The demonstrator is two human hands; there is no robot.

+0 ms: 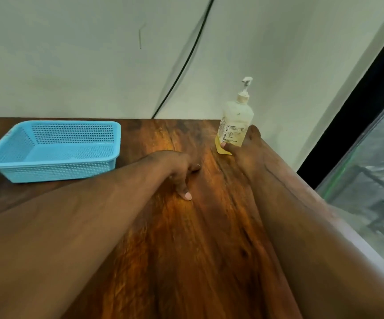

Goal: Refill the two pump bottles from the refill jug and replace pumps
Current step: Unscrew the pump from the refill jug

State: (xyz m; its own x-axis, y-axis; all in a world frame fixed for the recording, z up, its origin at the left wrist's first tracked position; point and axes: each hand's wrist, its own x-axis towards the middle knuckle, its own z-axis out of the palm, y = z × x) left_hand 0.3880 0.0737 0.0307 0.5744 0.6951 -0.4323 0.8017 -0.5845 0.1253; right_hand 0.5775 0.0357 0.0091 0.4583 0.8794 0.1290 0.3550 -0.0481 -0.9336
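One pump bottle (235,118) stands at the far right of the wooden table (186,226), by the wall. It is translucent white with a printed label, a little yellow liquid at the bottom and its white pump on top. My right hand (244,150) is wrapped around the bottle's lower part, thumb across the front. My left hand (179,171) rests on the table left of the bottle, palm down with fingers curled and the thumb pointing toward me; it holds nothing. No refill jug and no second bottle are in view.
An empty light blue perforated basket (55,148) sits at the back left of the table. A black cable (186,58) runs down the wall behind. A dark window frame and glass (370,157) border the table's right edge.
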